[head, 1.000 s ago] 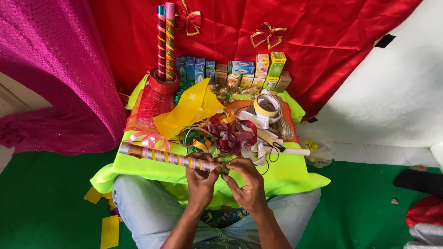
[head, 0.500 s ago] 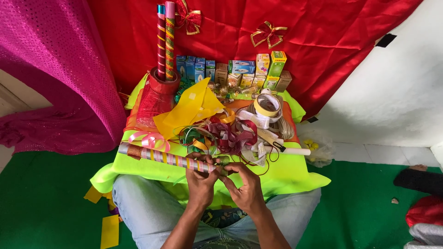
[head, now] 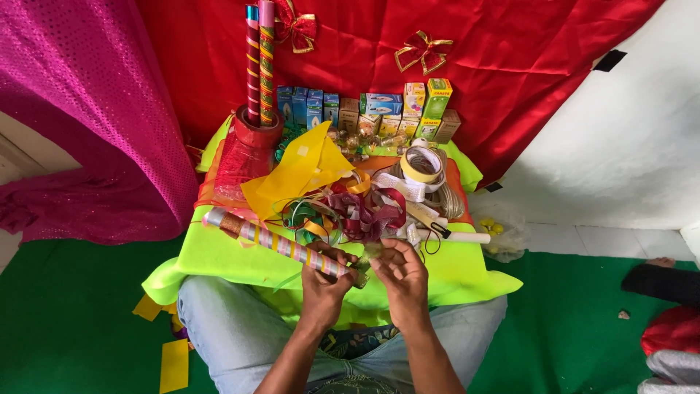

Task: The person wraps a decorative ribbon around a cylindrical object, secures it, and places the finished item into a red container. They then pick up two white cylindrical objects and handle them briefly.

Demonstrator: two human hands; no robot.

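Left hand [head: 321,286] clenched around near end of striped stick [head: 281,244], lying slantwise across lime-green cloth [head: 219,255] over lap. Right hand [head: 403,276] just beside stick tip, fingers pinched on small greenish strip, too small to identify. Ribbon tangle [head: 357,211] just beyond hands; tape roll [head: 421,165] farther back; two upright sticks [head: 259,62] in red pot [head: 257,138].

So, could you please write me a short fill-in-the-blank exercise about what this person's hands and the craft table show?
1. The left hand grips one end of a ribbon-wrapped ____.
2. The table is draped in a neon ____ cloth.
3. Two decorated sticks stand upright in a ____ holder.
4. The right hand is beside the stick's ____ end.

Missing words: stick; yellow-green; red; near
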